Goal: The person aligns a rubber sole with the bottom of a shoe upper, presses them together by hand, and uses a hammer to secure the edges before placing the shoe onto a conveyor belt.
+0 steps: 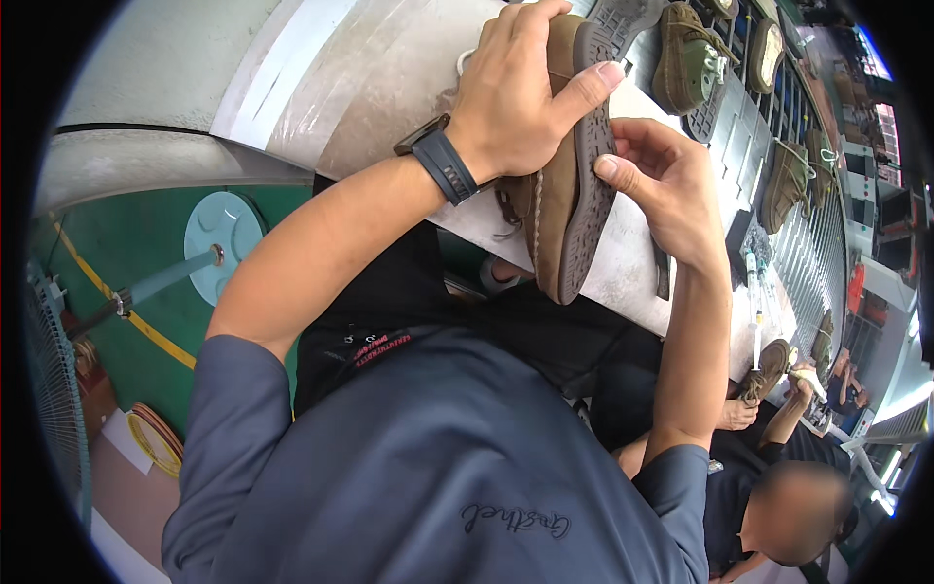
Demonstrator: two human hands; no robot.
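Observation:
A brown shoe (553,229) with a dark grey treaded sole is tilted on its side above the worktable's near edge, its sole turned to the right. My left hand (511,102) wraps over the shoe's upper, with the thumb pressed on the sole. On the other side, my right hand (676,190) has its thumb and bent fingers against the sole's edge, around the middle of the shoe. Part of the lace hangs below my left wrist, which wears a dark watch (440,161). The tips of some right fingers are hidden behind the sole.
Beyond my hands, a green-and-brown shoe (686,63) sits by a conveyor (817,248) carrying several more shoes. At the right, a co-worker's hand (736,416) is by another brown shoe (772,368). A light-blue round stool (222,243) and a fan (53,370) stand at the left.

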